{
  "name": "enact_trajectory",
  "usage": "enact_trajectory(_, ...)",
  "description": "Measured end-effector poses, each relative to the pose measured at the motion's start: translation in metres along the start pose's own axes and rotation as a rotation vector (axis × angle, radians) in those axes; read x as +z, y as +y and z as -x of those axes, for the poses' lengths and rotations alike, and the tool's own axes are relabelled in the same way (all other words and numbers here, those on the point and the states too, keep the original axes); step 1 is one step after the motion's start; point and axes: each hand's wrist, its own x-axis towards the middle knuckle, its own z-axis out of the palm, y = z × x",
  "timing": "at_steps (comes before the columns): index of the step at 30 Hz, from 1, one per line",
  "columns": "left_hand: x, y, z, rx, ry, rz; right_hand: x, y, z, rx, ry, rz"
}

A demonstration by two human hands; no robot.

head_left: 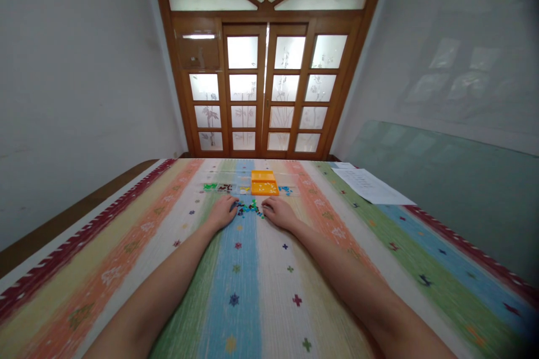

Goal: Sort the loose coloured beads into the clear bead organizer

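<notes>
left hand (224, 212), right hand (279, 212): fingers curled, cannot tell if gripping | small coloured pieces (253, 208): between hands, before orange case (264, 187) | tabletop (275, 277): wide both sides, papers (368, 185) by right edge

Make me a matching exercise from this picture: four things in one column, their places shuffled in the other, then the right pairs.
Things
1. Left hand
2. Open orange box
3. White paper
4. Right hand

Places
A. Toward the right side of the tablecloth, away from both hands
B. At the right edge of the loose, mixed-colour small pieces
C. Beyond the loose small pieces, on the side toward the doors
D. At the left edge of the loose small pieces

Right pairs: 1-D, 2-C, 3-A, 4-B
</notes>
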Motion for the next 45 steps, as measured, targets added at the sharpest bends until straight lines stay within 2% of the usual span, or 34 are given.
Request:
enact_trajectory(6, -0.006, 0.010, 0.008, 0.088, -0.042, 0.034, -0.005, -0.012, 0.003, -0.078, -0.059, -0.050)
enact_trajectory(14, -0.009, 0.028, 0.009, 0.148, -0.081, 0.050, 0.004, -0.019, 0.002, -0.023, -0.034, -0.006)
enact_trajectory(22, -0.007, 0.043, 0.013, 0.197, -0.091, -0.036, 0.000, -0.026, 0.004, -0.032, -0.061, 0.052)
enact_trajectory(30, -0.008, 0.036, 0.012, 0.130, -0.091, 0.085, -0.003, -0.025, 0.005, -0.023, -0.043, 0.085)
enact_trajectory(36, -0.008, 0.033, 0.012, 0.141, -0.084, 0.111, -0.003, -0.022, 0.005, -0.033, -0.054, 0.086)
enact_trajectory(42, -0.008, 0.029, 0.010, 0.132, -0.101, 0.117, -0.004, -0.016, 0.002, -0.031, -0.013, -0.036)
enact_trajectory(45, -0.009, 0.027, 0.009, 0.124, -0.109, 0.138, -0.011, -0.009, 0.000, -0.024, -0.061, -0.089)
